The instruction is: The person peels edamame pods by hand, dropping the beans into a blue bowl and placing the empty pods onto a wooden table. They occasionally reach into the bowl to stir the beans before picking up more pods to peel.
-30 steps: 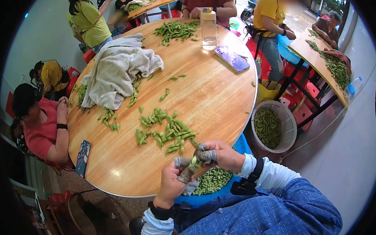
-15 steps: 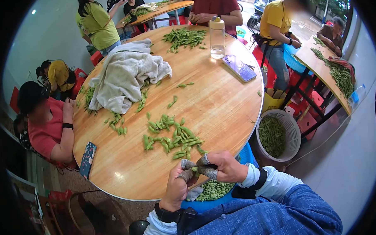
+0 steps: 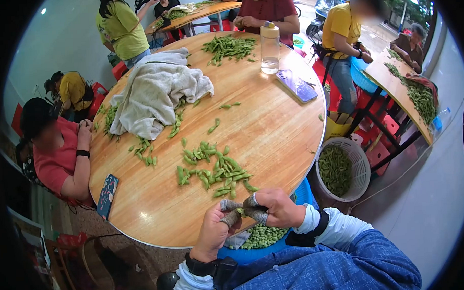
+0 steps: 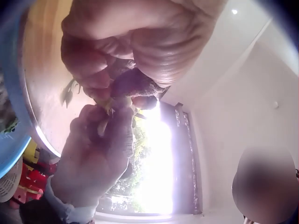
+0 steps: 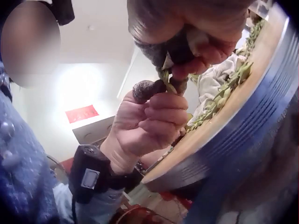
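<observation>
Over the near edge of the round wooden table (image 3: pixel 273 143), both hands meet at one green bean pod (image 3: pixel 240 210). My left hand (image 3: pixel 210 231) pinches it between thumb and forefinger, which wear grey finger covers. From the other side my right hand (image 3: pixel 284 209) pinches the same pod, its thumb and forefinger covered too. In the right wrist view the pod (image 5: pixel 167 80) shows between the two hands; most of it is hidden by the fingers. Below the hands, shelled green beans (image 3: pixel 263 237) fill a blue basin (image 3: pixel 235 254). Loose bean pods (image 3: pixel 217 168) lie just ahead on the table.
A grey towel (image 3: pixel 156 91) covers more pods at left. Farther back stand a water bottle (image 3: pixel 270 49) and a purple phone (image 3: pixel 296 86); a dark patterned phone (image 3: pixel 107 196) lies at the left edge. A white basket (image 3: pixel 363 166) of pods stands right. Other people sit around.
My hands have drawn closer together around the pod, whose green side showed more a second ago. The head view has shifted slightly. The loose pods on the table look the same.
</observation>
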Demonstrator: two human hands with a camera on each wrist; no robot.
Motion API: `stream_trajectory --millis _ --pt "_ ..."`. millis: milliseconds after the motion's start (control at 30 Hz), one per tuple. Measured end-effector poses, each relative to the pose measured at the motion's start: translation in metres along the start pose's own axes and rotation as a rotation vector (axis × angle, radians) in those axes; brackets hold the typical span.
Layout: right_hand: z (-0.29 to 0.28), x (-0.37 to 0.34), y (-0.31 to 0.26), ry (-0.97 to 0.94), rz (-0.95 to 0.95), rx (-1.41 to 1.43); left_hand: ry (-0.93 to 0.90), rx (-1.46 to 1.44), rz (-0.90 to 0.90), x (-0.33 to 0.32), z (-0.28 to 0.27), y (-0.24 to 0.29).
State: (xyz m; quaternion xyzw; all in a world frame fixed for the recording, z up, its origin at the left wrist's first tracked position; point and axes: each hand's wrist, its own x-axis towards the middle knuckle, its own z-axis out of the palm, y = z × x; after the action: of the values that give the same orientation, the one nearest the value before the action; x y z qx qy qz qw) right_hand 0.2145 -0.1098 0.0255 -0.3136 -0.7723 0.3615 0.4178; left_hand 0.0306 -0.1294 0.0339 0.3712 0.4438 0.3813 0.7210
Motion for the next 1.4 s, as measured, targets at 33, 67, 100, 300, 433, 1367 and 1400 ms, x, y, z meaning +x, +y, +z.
stream_trajectory --millis 33,67,100,300,433,1367,1400 --pt "0.001 0.000 0.000 0.007 0.004 0.033 -0.010 -0.044 -0.007 0.000 0.000 -0.001" --pt "0.003 0.000 0.000 -0.004 0.098 0.165 -0.019 -0.087 -0.013 0.001 -0.001 -0.003" --pt "0.005 0.000 0.002 -0.015 0.191 0.297 -0.028 -0.131 -0.020 0.002 -0.002 -0.005" --pt "0.006 0.000 0.010 -0.029 0.707 0.870 -0.011 -0.140 0.009 0.008 0.000 -0.014" --pt "0.010 -0.002 0.016 -0.006 0.674 0.942 -0.007 -0.227 0.002 0.011 0.001 -0.018" --pt "0.001 -0.005 -0.007 -0.084 0.141 0.285 -0.106 -0.141 0.072 0.000 -0.004 -0.018" --pt "0.001 -0.006 -0.005 -0.107 0.172 0.336 -0.150 -0.172 0.051 0.000 -0.005 -0.019"
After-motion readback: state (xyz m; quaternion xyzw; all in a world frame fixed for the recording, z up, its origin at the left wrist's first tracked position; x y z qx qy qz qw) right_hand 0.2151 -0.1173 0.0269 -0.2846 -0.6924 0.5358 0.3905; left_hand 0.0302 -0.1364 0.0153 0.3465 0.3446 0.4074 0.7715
